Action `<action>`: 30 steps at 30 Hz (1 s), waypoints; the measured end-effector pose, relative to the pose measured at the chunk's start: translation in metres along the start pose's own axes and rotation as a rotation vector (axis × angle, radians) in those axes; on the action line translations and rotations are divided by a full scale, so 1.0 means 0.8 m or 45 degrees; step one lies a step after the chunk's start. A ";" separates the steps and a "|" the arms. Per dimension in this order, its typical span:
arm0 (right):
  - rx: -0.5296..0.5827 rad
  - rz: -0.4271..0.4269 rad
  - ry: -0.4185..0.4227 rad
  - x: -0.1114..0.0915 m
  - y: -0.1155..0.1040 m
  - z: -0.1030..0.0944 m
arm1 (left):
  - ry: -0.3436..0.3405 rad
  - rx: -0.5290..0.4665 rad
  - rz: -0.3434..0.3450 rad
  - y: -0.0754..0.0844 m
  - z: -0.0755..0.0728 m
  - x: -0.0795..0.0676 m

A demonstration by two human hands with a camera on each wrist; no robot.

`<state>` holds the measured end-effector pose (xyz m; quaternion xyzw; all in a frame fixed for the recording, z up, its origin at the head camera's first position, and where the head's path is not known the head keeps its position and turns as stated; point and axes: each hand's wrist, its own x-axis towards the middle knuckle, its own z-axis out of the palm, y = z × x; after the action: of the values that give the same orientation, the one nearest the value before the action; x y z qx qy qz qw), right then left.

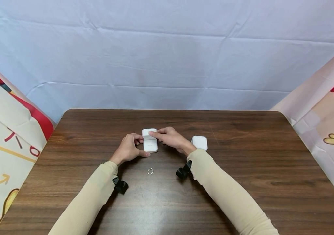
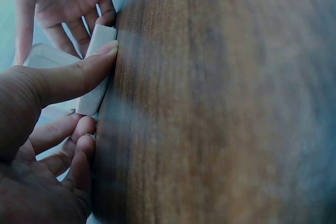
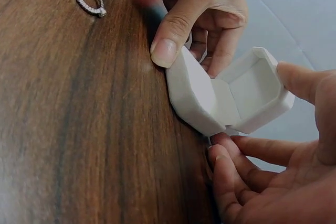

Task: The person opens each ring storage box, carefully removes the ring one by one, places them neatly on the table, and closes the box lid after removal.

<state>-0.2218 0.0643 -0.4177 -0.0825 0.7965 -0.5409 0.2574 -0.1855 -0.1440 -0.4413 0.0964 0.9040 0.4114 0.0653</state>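
A white ring box [image 1: 150, 146] stands on the table with its lid [image 3: 257, 85] raised and its pale inside showing. My left hand [image 1: 128, 148] grips the base from the left, thumb along the front edge and fingers curled at the side. From the right, my right hand [image 1: 171, 137] holds the lid, its thumb on the rim and the other fingers bent behind the hinge. A silver ring [image 3: 90, 9] set with small stones lies on the table, on the near side of the box, touched by neither hand.
A second white box piece [image 1: 199, 142] with rounded corners sits right of my right wrist, partly covered by it. The brown wooden table [image 1: 243, 156] ends at a pale cloth backdrop [image 1: 161, 65] behind. Printed cloths hang at both sides.
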 end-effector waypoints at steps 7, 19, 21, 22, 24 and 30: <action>0.015 -0.032 0.001 0.003 0.003 0.002 | 0.001 -0.008 0.001 0.001 0.000 0.000; -0.007 -0.067 -0.011 0.000 0.004 0.003 | -0.010 -0.012 0.002 0.002 0.000 0.000; -0.010 -0.073 -0.009 -0.001 0.004 0.004 | -0.012 -0.012 0.006 0.001 0.000 0.000; -0.011 -0.076 -0.008 -0.001 0.004 0.004 | -0.013 -0.011 0.008 0.001 0.000 0.000; -0.012 -0.088 -0.010 -0.002 0.005 0.004 | -0.015 -0.012 0.010 0.001 0.000 -0.001; -0.031 -0.126 -0.017 -0.006 0.006 0.006 | -0.027 -0.018 0.017 0.000 -0.001 -0.001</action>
<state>-0.2146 0.0641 -0.4222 -0.1285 0.7963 -0.5426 0.2346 -0.1847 -0.1443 -0.4408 0.1062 0.8997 0.4171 0.0728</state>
